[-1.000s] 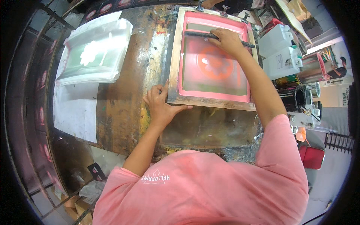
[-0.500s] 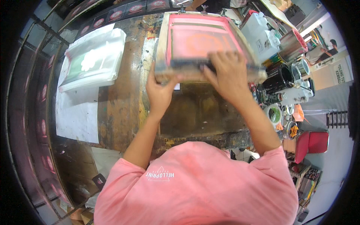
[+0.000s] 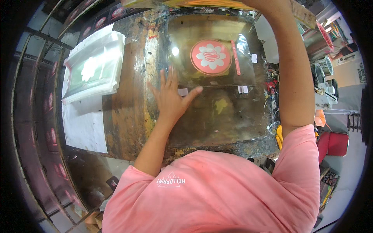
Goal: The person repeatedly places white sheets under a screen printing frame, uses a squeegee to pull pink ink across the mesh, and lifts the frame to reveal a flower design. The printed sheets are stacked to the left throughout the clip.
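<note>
Left hand (image 3: 171, 97) flat, fingers spread on the counter (image 3: 128, 116), touching the clear printed sheet's (image 3: 211, 58) near-left corner; right hand out of view overhead.

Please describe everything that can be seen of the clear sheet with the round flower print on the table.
The clear sheet is thin, glossy, transparent film lying flat on the stained, paint-marked table. It carries a round coral print with a pale flower, and a narrow coral strip to its right. Small pale tape pieces sit at its near edge. The left hand rests spread at its near-left corner. A lamp reflects on it.
</note>
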Action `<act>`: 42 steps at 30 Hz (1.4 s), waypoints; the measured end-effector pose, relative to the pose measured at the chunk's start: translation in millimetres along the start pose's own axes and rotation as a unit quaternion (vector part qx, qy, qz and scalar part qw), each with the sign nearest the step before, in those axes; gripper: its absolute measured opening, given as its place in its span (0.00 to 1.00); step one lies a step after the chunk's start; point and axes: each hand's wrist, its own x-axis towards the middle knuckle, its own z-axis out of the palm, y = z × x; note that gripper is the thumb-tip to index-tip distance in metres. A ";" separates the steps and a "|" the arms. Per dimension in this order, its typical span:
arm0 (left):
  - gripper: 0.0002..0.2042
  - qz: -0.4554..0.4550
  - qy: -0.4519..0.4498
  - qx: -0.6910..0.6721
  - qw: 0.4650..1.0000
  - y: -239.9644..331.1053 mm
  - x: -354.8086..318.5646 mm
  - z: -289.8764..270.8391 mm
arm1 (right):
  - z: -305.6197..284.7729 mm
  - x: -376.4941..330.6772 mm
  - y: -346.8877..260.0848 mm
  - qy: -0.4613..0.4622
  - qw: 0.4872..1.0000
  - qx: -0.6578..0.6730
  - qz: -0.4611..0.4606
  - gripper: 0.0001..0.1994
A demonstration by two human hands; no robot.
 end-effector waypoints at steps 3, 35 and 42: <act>0.38 -0.012 0.081 -0.186 0.979 6.6 52.9 -28.4 | 1.7 13.8 4.8 0.021 0.998 -0.039 -0.034 0.30; 0.30 -0.152 0.031 0.052 0.987 -264.0 40.0 -147.8 | 17.0 -2.1 35.2 -0.057 0.993 -0.091 -0.053 0.18; 0.24 -0.170 -0.026 0.082 0.982 -262.1 45.1 -130.1 | 18.3 -9.8 44.6 -0.069 0.989 -0.086 -0.094 0.17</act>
